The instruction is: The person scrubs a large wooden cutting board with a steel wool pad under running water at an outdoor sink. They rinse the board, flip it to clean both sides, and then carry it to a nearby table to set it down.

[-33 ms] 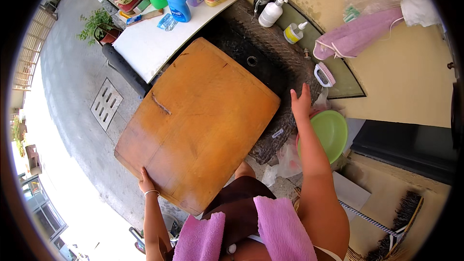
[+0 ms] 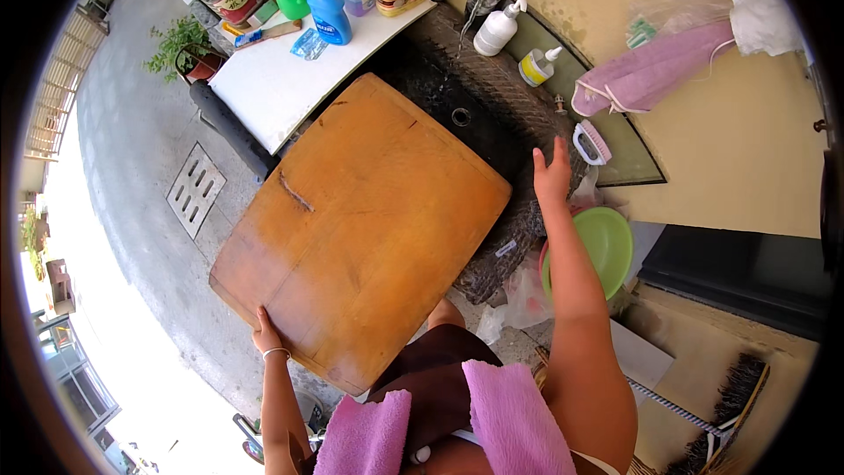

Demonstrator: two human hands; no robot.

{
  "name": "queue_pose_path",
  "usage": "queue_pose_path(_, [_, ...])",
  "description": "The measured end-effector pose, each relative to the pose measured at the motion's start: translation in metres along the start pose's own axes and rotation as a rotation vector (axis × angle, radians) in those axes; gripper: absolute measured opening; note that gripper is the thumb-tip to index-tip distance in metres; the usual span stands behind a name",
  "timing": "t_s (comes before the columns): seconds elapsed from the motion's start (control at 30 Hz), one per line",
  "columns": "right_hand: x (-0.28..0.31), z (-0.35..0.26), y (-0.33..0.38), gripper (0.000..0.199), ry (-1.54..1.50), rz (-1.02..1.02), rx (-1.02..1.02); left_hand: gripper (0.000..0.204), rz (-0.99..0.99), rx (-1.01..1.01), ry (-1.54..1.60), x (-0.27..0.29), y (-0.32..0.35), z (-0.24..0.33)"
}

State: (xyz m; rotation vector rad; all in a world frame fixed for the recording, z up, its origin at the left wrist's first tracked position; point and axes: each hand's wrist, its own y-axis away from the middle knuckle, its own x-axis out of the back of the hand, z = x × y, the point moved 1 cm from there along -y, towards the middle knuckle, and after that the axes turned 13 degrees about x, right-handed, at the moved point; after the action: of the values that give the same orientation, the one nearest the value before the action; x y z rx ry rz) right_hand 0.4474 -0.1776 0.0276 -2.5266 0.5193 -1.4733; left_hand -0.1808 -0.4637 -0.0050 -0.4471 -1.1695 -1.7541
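At the near left edge of a wooden board, the left hand grips the wood — while past the board's right corner the right hand hovers, thumb spread wide from fingers, near a brush and the black sink the board partly covers.

Orange-brown board, black sink, lime-green basin, pink-and-white brush

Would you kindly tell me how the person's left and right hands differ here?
The left hand holds the edge of the wooden board, while the right hand is open and off it. The left hand has a pale bracelet at its wrist; the right hand shows none. Both are ungloved.
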Motion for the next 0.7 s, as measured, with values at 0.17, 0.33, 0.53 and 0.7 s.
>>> queue_pose_path(0.17, [0.055, -0.165, -0.206, 0.058, -0.330, 0.362, 0.406, 0.064, -0.070, -0.026, 0.057, 0.008, 0.019, 0.013])
queue_pose_path(0.33, [0.060, -0.239, -0.271, 0.027, -0.268, 0.457, 0.344, 0.060, -0.041, -0.026, -0.034, 0.022, 0.028, 0.022])
queue_pose_path(0.53, [0.051, -0.213, -0.287, 0.049, -0.316, 0.389, 0.371, 0.061, -0.078, -0.061, -0.032, 0.025, 0.037, 0.035])
queue_pose_path(0.7, [0.050, -0.216, -0.277, 0.020, -0.247, 0.573, 0.518, 0.062, -0.028, -0.108, -0.035, 0.024, 0.032, 0.030])
